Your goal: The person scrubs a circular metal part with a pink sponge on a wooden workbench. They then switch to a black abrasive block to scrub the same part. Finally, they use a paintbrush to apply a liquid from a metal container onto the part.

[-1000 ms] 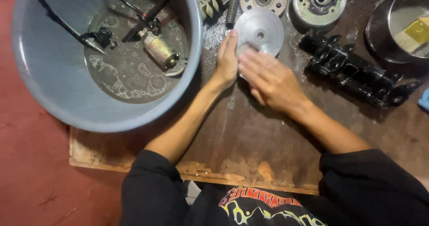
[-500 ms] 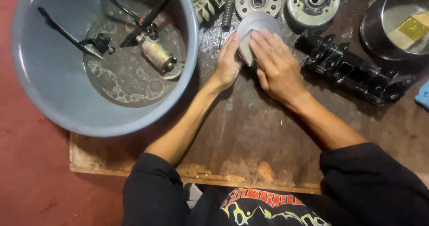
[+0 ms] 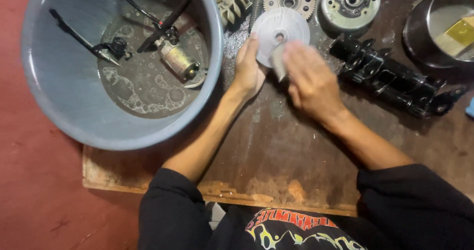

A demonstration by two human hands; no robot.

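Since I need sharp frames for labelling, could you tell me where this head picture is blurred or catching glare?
Head view: the right hand is smeared by motion blur, its fingers soft over the silver disc; the left hand is sharper; the wet board glints near the disc; the grey basin and its foamy water are evenly lit and in focus.

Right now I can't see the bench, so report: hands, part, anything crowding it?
Left hand steadying the silver disc. Right hand pressing a small grey pad to it. Black bracket close right, spring close left.
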